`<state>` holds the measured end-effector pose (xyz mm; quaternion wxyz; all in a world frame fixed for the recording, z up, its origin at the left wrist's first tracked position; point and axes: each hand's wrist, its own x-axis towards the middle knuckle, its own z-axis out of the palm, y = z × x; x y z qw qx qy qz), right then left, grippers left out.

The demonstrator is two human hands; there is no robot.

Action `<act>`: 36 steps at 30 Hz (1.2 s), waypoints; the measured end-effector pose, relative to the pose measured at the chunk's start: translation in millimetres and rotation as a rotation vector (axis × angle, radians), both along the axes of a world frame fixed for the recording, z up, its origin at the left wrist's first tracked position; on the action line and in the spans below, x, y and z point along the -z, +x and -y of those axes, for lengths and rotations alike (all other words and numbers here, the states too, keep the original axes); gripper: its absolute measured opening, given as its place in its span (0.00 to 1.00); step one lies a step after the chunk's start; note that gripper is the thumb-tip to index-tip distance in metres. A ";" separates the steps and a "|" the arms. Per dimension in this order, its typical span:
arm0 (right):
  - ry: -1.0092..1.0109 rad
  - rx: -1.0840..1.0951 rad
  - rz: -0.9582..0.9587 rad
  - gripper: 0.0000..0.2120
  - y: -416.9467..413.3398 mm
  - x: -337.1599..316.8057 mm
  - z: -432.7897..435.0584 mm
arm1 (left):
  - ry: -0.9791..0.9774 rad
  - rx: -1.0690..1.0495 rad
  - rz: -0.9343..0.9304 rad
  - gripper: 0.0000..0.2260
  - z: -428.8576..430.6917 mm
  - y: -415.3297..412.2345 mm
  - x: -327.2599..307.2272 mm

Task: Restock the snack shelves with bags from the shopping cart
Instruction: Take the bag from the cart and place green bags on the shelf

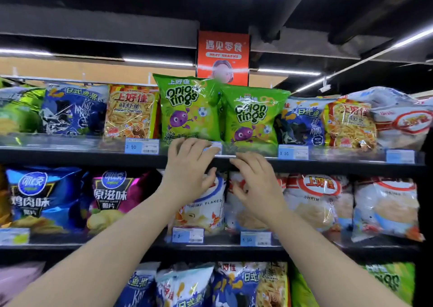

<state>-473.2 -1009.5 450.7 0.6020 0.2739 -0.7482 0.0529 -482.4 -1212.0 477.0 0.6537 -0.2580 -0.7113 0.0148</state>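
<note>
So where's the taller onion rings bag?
Head view, top shelf centre: the taller onion rings bag, between the prawn crackers bag on its left and the shorter green bag.

green bags (187,109): "Onion rings" | red sign (223,56): "MEET SNACKS"

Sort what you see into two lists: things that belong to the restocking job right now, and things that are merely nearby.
In the job:
left hand and right hand, both at the shelf edge
left onion rings bag
right onion rings bag

Just nearby:
prawn crackers bag
shrimp flakes bag
blue crisp bag
orange sign
price tag
</note>
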 end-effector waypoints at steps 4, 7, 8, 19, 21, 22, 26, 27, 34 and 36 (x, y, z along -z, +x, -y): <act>0.069 -0.044 0.094 0.19 -3.5 39.2 21.5 | -0.005 0.042 0.045 0.18 25.6 0.5 45.8; 0.060 -0.024 0.185 0.24 -8.1 69.0 39.2 | -0.060 -0.006 0.183 0.20 41.9 -3.4 81.6; 0.049 0.010 0.214 0.27 -8.3 76.8 45.2 | -0.069 -0.025 0.219 0.21 47.3 -4.9 91.8; 0.168 -0.110 0.195 0.23 -1.1 102.1 138.0 | 0.050 -0.165 0.245 0.21 125.1 7.4 124.2; 0.172 -0.125 0.233 0.24 -5.3 103.7 161.3 | 0.063 -0.216 0.277 0.21 153.7 8.5 127.7; 0.172 -0.130 0.257 0.25 -7.8 103.6 172.7 | 0.076 -0.240 0.308 0.21 168.7 7.4 129.0; 0.171 -0.099 0.342 0.29 -23.8 99.7 211.7 | 0.085 -0.360 0.542 0.26 223.2 -7.4 131.0; 0.172 -0.079 0.349 0.30 -28.3 97.8 219.7 | 0.054 -0.379 0.579 0.27 233.2 -13.2 131.0; 0.130 0.060 0.413 0.29 -53.0 104.0 241.1 | -0.100 -0.401 0.537 0.29 251.5 -44.9 127.2; 0.114 0.083 0.412 0.30 -54.5 108.2 243.1 | -0.103 -0.355 0.505 0.29 251.8 -45.4 126.5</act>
